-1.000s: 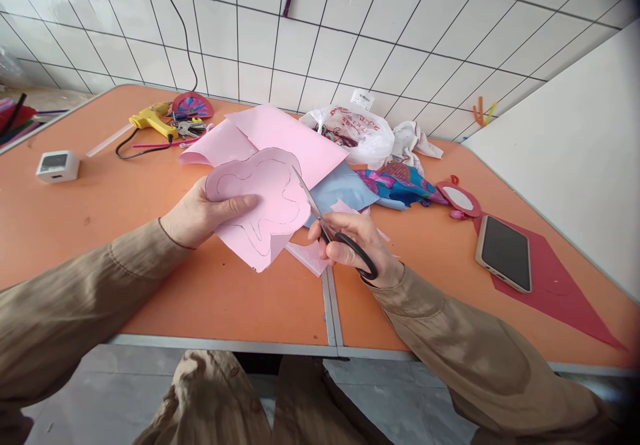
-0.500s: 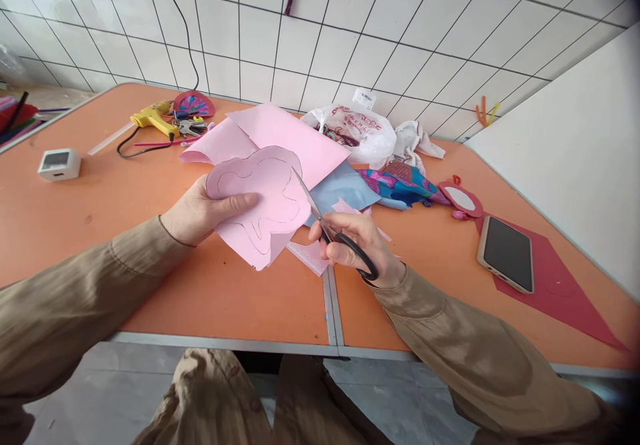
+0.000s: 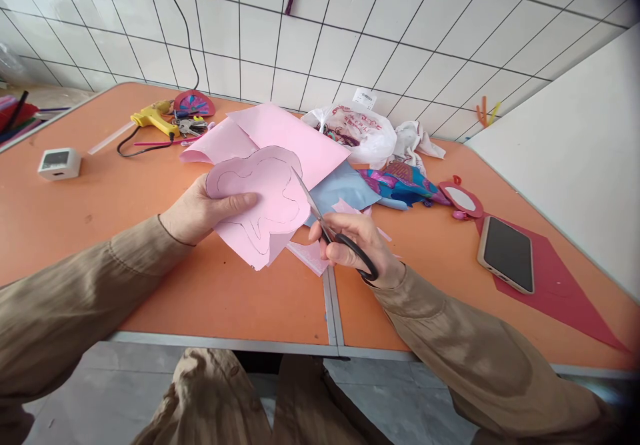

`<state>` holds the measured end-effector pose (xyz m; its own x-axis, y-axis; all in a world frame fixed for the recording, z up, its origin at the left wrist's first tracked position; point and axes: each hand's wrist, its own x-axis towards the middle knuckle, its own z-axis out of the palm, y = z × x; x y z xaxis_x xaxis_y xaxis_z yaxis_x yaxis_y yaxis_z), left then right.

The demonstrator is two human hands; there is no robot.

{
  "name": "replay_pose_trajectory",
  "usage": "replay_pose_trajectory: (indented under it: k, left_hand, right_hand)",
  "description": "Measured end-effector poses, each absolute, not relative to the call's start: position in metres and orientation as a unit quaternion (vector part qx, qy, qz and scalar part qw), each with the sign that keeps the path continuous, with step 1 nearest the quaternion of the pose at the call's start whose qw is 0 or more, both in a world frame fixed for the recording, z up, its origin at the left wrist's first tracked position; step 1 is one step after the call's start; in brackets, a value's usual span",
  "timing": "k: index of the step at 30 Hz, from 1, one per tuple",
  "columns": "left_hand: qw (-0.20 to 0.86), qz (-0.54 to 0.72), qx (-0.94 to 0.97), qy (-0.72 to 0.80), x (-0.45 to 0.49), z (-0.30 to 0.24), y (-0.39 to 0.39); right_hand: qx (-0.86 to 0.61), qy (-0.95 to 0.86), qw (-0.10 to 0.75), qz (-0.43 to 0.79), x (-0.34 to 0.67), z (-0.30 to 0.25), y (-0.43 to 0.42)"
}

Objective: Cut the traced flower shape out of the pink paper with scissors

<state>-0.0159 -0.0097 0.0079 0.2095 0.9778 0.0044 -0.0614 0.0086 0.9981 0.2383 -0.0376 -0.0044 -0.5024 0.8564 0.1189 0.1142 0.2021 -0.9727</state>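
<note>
Your left hand (image 3: pixel 195 211) pinches the pink sheet (image 3: pixel 267 198); your right hand (image 3: pixel 369 235) grips the scissors (image 3: pixel 321 222), blades (image 3: pixel 308 196) slanting up-left at its right edge, their gap hard to judge.

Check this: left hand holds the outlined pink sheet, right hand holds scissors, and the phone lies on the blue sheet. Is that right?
You have the phone wrong: it lies on the red sheet, as the head view shows. The left hand does hold the outlined pink sheet, and the right hand the scissors.
</note>
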Motion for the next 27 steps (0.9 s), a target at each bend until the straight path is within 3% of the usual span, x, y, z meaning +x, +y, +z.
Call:
replay_pose_trajectory:
  k: [27]
  left_hand:
    - [0.583,0.422,0.562,0.407,-0.021,0.007,0.0]
  right_hand:
    - [-0.351,-0.692,0.355,0.522,0.241,-0.018,-0.038]
